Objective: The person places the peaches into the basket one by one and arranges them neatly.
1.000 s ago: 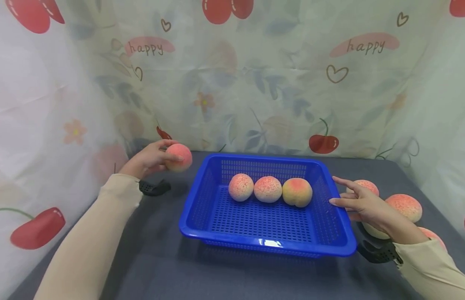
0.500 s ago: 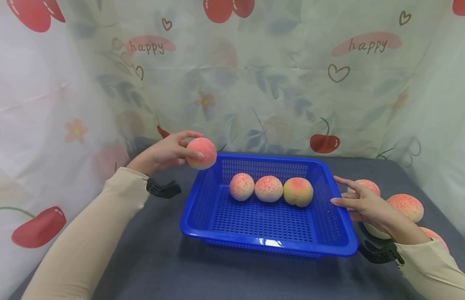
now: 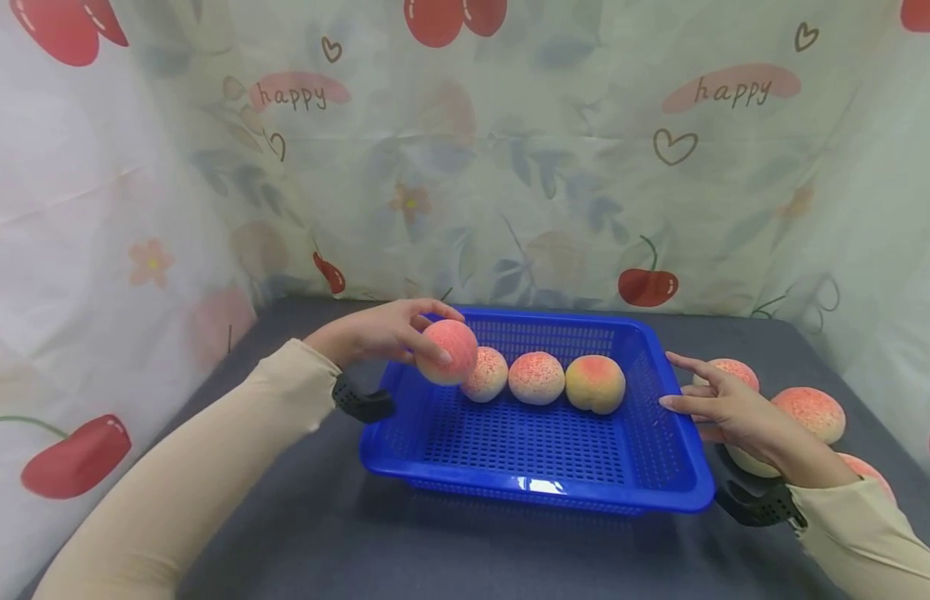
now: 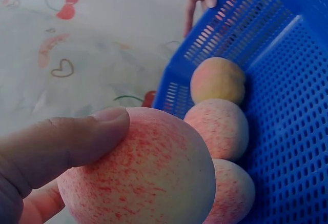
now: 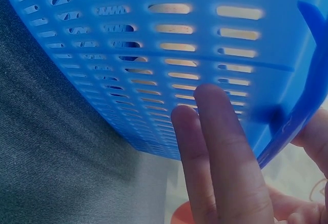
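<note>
A pink-and-cream peach (image 3: 450, 354) sits in the grip of the left hand (image 3: 386, 332), the thumb lying on the side nearer the person and the other fingers reaching round the far side. In the head view it appears at the left hand's end of the blue basket (image 3: 543, 492), partly covering the speckled peach (image 3: 489, 379) nearest that hand. Whether these two touch cannot be told.

From there, a row runs inside the basket toward the right hand (image 3: 738, 417): that speckled peach, then a second speckled one (image 3: 537, 379), then a yellower peach (image 3: 596, 385) closest to the right hand. The perforated floor of the basket shows on the person's side of the row.

The right hand is clamped on the basket's rim at its own end; two digits come over the edge, and in the right wrist view two fingers lie along the slotted outer wall. The hands are well apart, with most of the basket between them.

Around the right hand and its wrist, outside the basket, more peaches (image 3: 813, 412) lie on the dark tabletop (image 3: 285, 517), some partly hidden by the hand and forearm. A black band (image 3: 363, 402) shows at the left wrist, another (image 3: 757, 504) at the right, below cream sleeves (image 3: 210, 467). Beyond both hands hangs a pale curtain (image 3: 472, 233) printed with cherries, hearts and the word "happy".
</note>
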Tool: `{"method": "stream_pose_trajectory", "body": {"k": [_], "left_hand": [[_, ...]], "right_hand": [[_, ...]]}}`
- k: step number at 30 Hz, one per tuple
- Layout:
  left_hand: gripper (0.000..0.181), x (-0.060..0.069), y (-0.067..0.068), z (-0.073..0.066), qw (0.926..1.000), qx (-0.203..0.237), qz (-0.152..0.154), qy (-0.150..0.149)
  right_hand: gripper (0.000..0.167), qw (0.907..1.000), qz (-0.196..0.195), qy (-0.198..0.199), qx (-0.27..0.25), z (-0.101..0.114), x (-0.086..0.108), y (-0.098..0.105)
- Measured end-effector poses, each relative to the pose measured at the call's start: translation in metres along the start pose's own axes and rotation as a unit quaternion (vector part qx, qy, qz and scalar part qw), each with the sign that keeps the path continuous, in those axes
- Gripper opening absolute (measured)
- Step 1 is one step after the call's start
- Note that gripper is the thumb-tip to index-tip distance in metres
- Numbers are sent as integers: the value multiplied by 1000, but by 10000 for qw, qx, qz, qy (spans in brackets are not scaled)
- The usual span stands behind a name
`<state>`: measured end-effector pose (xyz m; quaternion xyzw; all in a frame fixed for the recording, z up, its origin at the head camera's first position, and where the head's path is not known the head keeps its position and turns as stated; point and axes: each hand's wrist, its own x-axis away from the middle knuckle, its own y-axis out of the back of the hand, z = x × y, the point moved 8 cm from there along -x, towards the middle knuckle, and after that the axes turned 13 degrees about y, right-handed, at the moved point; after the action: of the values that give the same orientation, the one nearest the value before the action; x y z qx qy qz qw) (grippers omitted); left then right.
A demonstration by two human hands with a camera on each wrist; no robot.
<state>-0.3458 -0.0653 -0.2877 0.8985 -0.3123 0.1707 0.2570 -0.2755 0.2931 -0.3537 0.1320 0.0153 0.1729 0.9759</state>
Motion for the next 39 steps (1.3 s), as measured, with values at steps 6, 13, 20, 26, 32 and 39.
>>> {"method": "stream_pose_trajectory", "body": {"k": [6, 13, 20, 26, 32, 39], "left_hand": [[60, -9, -17, 2, 9993, -69, 331, 170], [58, -18, -31, 6, 9975, -211, 547, 404], [60, -22, -38, 10, 9956, -470, 595, 545], [61, -24, -35, 13, 9902, -1207, 299, 630], [61, -26, -35, 15, 9882, -1303, 277, 757], [56, -27, -38, 18, 9865, -1377, 385, 799]], "right_hand": [[89, 10000, -13, -20, 12, 0, 0, 0], [89, 10000, 8, 11, -9, 1, 0, 0], [89, 10000, 8, 34, -27, 1, 0, 0], [89, 10000, -4, 27, -10, 1, 0, 0], [88, 10000, -14, 37, 55, 1, 1, 1], [88, 10000, -2, 38, -11, 1, 1, 0]]}}
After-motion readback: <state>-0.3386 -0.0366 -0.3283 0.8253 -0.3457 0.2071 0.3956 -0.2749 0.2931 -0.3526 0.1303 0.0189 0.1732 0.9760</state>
